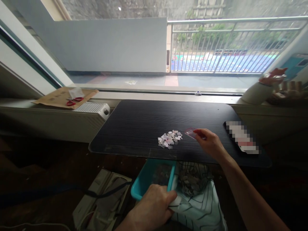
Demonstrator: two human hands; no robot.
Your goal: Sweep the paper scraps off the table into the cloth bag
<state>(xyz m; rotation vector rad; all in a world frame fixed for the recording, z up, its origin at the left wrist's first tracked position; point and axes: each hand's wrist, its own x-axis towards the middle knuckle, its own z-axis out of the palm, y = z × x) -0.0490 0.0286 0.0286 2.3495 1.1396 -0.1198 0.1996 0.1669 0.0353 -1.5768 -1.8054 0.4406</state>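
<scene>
My right hand (209, 141) pinches a small clear plastic zip bag (190, 132) with a pinkish edge, just over the black table (134, 125). To its left lies a loose pile of small white paper-like pieces (169, 140). Below the table's front edge, my left hand (156, 205) is closed on the rim of a pale cloth bag (201, 208) with dark lines. Grey-white scraps fill the bag's mouth. Touching or very near the same hand is a turquoise plastic bin (139, 186), with blurred small pieces inside.
A phone-like flat object (242, 136), partly pixelated, lies at the table's right. Red-handled scissors (74, 102) rest on a brown envelope (55, 96) on the sill, beside a white radiator (93, 109). A beige case (103, 195) stands on the floor at the left.
</scene>
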